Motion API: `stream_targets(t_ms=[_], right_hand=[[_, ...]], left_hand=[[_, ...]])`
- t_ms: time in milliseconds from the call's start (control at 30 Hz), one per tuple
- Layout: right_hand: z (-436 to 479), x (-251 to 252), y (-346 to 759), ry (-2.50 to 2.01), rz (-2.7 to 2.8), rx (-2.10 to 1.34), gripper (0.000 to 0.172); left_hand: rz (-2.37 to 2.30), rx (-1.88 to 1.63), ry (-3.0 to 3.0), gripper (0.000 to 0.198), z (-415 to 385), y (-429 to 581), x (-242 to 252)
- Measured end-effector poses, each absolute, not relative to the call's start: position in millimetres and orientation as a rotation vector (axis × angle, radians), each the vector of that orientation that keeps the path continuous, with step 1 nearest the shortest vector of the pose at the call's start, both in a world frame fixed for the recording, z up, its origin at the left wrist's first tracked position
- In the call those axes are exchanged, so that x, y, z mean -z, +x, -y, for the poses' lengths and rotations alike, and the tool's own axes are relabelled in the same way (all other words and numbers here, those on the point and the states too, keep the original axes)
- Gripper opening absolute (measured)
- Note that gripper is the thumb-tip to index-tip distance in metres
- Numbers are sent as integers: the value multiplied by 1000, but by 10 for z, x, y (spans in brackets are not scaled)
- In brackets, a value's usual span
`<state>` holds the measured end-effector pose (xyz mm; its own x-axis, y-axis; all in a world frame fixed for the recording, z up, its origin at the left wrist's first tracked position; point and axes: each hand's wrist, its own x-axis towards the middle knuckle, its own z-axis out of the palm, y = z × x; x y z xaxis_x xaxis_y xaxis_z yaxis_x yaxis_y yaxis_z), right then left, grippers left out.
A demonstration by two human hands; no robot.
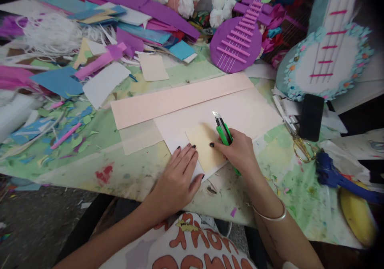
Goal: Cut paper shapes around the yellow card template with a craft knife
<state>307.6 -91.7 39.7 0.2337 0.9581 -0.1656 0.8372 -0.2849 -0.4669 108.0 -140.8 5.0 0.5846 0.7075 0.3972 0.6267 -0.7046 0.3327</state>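
a printed shirt [195,247] is nearest. beyond it, the left hand [178,175] lies flat, fingers slightly spread, its fingertips at the left edge of one yellow card [205,149] on a white sheet [252,109]. the right hand [240,151] grips one green cutter [223,131], blade pointing away, over the card's right side. farther off lie one pink strip [180,97] and two guitars, a purple guitar [220,47] and a pale blue guitar [313,63]; one phone [312,117] sits right.
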Motion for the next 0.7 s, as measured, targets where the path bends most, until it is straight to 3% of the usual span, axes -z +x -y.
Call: stream_targets(t_ms=[500, 700], right_hand=[[925, -400, 3083, -2207, 1678, -623, 25], [898, -424, 3138, -2132, 1573, -825, 19]], left_hand=[[-1136, -736, 2693, 41, 1406, 1086, -53], [-1113, -693, 2831, 41, 1340, 1124, -146]])
